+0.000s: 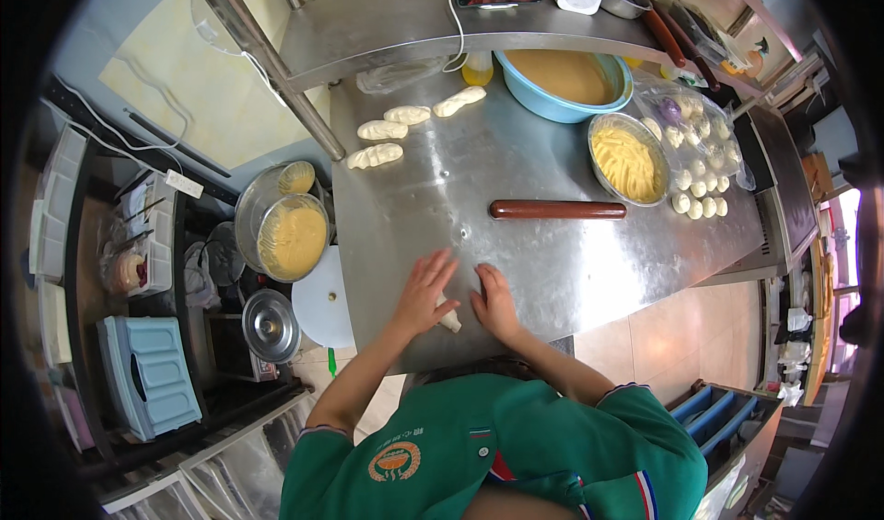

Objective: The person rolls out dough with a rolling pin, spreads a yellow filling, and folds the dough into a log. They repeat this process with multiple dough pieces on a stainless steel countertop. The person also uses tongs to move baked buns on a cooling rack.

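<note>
A small piece of pale dough [449, 318] lies on the steel table [405, 221] near its front edge. My left hand [426, 292] rests against it with fingers stretched out, hiding part of the dough. To the right of the dough, my right hand [495, 301] is on the table, its fingers loosely extended and nothing visible in them. A brown rolling pin [558, 210] lies crosswise beyond my hands. Farther off at the left are several shaped dough pieces, one of them a twisted-looking dough strip [376, 156].
A metal bowl of yellow filling [629, 160], a blue basin [551, 108] and plastic-covered dough balls [697, 183] occupy the far right. Left of the table stand a bowl of yellow batter [295, 238] and a pot lid [272, 325]. A steel shelf [387, 37] overhangs the back.
</note>
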Demonstrator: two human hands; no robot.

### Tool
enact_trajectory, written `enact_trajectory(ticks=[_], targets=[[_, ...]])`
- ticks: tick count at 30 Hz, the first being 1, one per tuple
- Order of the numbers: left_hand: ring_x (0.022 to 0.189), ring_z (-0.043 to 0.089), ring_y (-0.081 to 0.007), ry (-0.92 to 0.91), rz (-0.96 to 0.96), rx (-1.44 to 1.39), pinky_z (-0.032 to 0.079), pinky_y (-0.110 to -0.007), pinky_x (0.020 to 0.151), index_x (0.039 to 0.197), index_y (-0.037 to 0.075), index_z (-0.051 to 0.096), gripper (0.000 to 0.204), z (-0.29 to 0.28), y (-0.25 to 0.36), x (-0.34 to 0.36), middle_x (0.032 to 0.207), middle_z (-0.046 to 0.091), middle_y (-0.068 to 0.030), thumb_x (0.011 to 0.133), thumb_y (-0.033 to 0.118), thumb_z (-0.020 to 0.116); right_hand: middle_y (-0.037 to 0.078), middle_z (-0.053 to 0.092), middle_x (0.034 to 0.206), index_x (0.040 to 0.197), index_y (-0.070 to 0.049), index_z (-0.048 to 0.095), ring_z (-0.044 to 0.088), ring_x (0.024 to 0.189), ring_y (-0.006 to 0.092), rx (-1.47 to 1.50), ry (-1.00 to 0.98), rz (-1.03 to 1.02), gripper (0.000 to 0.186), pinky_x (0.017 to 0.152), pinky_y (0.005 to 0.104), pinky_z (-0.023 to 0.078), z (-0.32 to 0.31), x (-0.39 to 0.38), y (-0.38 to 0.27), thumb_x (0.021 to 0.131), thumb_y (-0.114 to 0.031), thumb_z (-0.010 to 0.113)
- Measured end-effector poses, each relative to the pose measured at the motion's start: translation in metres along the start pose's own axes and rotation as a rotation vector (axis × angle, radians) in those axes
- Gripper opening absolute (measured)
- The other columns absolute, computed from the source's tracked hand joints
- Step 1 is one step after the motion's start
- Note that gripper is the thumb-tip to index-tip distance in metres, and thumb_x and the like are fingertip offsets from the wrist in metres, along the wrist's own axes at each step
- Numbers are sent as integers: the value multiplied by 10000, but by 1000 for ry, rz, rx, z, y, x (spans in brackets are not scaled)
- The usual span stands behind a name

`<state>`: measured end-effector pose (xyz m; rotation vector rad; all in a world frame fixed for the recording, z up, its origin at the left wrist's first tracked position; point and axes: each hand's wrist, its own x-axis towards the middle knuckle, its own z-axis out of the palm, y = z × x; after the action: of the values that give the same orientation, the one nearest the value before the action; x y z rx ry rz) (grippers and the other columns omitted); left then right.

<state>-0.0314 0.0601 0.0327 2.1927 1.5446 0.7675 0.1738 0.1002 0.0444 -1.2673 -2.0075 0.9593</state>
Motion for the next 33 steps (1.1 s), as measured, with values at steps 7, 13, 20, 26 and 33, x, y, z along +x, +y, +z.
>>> enact_trajectory(ticks=[7, 13, 20, 26, 33], targets=[[1335, 486, -296, -214, 324, 276, 379, -481, 1125, 1384, 62, 526, 617, -29, 8, -89, 1427, 525, -141, 865, 341, 711, 180, 590, 1266, 1243, -35, 624, 577, 1146, 386, 20, 38, -40, 421, 963, 434, 498, -25, -28, 24, 829, -33, 704], [1086, 577, -269, -161, 120, 259, 481, -425, 895, 1346, 61, 566, 505, 5, 26, -43, 1179, 602, -104, 871, 216, 637, 216, 609, 1224, 1247, -10, 603, 578, 1144, 415, 21, -42, -221, 421, 971, 455, 489, -28, -9, 39, 836, -18, 690], [1238, 506, -361, 167, 32, 348, 440, -483, 1019, 1483, 82, 445, 651, 42, 26, 11, 1380, 498, -169, 861, 81, 640, 204, 614, 1179, 1249, -6, 603, 585, 1048, 397, -278, 111, -242, 437, 920, 446, 499, -39, 15, 55, 815, 40, 600], [1160, 556, -403, 175, -335, 67, 441, -480, 1028, 1329, 80, 593, 436, 54, 4, 4, 1250, 590, -216, 893, 75, 617, 148, 630, 1168, 1084, -40, 682, 612, 1018, 361, -245, 49, -263, 305, 870, 418, 525, -22, 28, 62, 786, 20, 663], [875, 677, -310, 236, -669, -316, 529, -415, 791, 936, 14, 704, 117, 36, -3, 26, 930, 683, -166, 849, 92, 703, 46, 742, 844, 1005, -1, 745, 679, 739, 115, 663, -222, 382, 125, 654, 259, 555, -36, 37, 73, 916, -86, 725]])
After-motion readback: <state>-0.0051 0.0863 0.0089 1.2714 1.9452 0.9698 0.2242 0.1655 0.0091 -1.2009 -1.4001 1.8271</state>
